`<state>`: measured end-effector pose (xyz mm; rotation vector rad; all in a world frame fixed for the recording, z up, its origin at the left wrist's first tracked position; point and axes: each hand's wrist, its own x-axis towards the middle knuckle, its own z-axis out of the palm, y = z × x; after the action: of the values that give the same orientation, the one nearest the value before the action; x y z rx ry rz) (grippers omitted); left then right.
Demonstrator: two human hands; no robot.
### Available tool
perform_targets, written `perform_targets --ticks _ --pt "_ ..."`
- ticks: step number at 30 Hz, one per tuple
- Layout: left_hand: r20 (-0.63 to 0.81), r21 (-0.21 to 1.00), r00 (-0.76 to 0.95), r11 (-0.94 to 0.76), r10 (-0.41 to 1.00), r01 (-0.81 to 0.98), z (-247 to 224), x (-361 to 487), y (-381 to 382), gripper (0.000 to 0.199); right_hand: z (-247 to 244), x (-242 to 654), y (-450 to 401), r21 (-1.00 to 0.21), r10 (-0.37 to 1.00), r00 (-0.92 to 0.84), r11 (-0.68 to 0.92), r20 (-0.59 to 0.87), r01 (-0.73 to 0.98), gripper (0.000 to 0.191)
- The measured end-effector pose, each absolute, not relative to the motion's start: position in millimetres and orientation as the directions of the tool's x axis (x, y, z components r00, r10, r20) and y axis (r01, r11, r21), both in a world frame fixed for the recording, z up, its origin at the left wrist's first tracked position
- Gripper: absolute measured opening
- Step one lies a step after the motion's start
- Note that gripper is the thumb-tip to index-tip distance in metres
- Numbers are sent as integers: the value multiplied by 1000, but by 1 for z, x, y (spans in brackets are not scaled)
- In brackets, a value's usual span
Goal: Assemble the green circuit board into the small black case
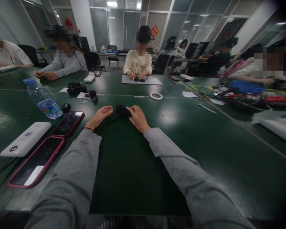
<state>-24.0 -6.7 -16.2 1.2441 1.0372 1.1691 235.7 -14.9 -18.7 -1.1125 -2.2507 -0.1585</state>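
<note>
On the green table lies a small black bundle (123, 110), soft-looking and longish; its exact kind cannot be made out. The fingers of my right hand (138, 118) are closed over its right end, hiding that part. My left hand (100, 117) is open, fingers stretched toward the bundle's left end, with a small gap between. A dark band circles my left wrist.
At left are a water bottle (45, 101), a white power bank (26, 138) and two red-edged phones (68, 123). Beyond my hands lie a white tape ring (156, 96) and black cables (77, 89). Tangled coloured cables (205, 90) lie right. Several people sit around the table.
</note>
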Motion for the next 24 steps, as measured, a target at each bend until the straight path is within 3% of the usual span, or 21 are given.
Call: perform_targets --ticks 5,18,20,24 --pt "28 994 99 -17 995 -109 -19 -25 -4 45 -13 229 -29 -13 636 -553 662 539 749 56" --pt "54 991 87 -42 995 -131 -20 -26 -6 40 -19 229 -30 -210 655 -495 700 571 683 34" --pt "57 991 89 -45 994 -126 -20 -26 -7 40 -21 230 -28 -272 678 -412 666 608 695 41" --pt "74 993 95 -65 993 -94 -18 -26 -9 39 -28 233 -14 -494 771 -190 555 608 669 84"
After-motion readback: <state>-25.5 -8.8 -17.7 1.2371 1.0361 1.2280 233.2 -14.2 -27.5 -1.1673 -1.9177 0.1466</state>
